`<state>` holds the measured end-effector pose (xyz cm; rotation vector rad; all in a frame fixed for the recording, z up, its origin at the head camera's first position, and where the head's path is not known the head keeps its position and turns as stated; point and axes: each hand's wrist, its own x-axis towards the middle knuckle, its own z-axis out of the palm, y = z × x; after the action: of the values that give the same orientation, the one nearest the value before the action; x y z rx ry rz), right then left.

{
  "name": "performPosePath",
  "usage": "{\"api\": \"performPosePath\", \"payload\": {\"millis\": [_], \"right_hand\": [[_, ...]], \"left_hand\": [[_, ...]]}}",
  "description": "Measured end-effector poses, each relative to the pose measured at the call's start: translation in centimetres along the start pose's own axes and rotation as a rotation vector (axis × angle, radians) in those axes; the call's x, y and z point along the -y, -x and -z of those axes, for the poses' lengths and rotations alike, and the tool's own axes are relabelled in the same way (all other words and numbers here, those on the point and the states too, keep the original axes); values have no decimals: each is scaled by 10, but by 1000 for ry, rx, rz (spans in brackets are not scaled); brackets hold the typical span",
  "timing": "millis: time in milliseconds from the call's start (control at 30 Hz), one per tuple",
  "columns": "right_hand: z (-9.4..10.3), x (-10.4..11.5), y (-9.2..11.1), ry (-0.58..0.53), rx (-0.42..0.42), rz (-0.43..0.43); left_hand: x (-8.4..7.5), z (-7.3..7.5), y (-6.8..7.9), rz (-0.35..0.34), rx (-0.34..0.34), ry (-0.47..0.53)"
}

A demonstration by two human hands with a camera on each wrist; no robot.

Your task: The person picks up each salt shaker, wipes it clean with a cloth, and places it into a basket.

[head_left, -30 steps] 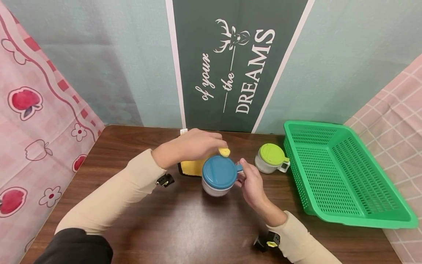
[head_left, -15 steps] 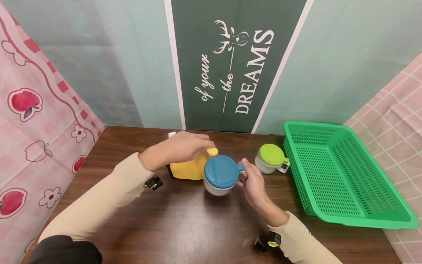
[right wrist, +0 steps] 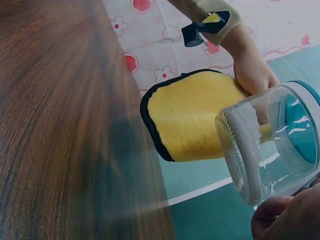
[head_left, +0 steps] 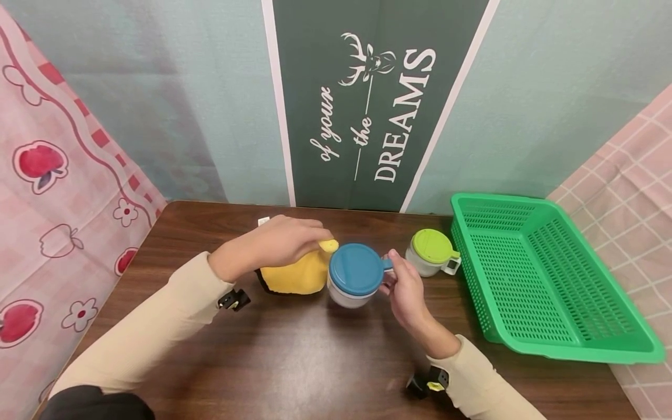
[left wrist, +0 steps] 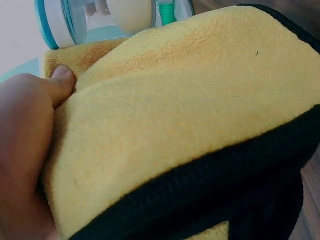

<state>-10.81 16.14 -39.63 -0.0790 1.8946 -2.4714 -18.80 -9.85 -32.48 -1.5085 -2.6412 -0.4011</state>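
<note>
My left hand pinches a yellow cloth with black edging, its thumb on the near face in the left wrist view. The cloth hangs beside a clear seasoning jar with a blue lid. By its handle, my right hand grips this jar, which looks raised a little off the table. White contents show inside the jar in the right wrist view. Right-hand fingers are partly hidden behind the handle.
A second jar with a lime-green lid stands right of my right hand. Beyond it sits a green perforated basket. The brown wooden table meets a hanging curtain at the back.
My left hand has drawn leftward and slightly nearer with the cloth, uncovering more of it beside the jar. The blue-lidded jar has shifted slightly right and away in my right hand.
</note>
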Motion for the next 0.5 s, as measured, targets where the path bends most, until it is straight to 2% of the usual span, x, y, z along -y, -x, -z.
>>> {"api": "performPosePath", "payload": {"millis": [500], "right_hand": [[0, 3, 1, -7, -11, -5]], "left_hand": [[-6, 2, 10, -31, -26, -3]]}}
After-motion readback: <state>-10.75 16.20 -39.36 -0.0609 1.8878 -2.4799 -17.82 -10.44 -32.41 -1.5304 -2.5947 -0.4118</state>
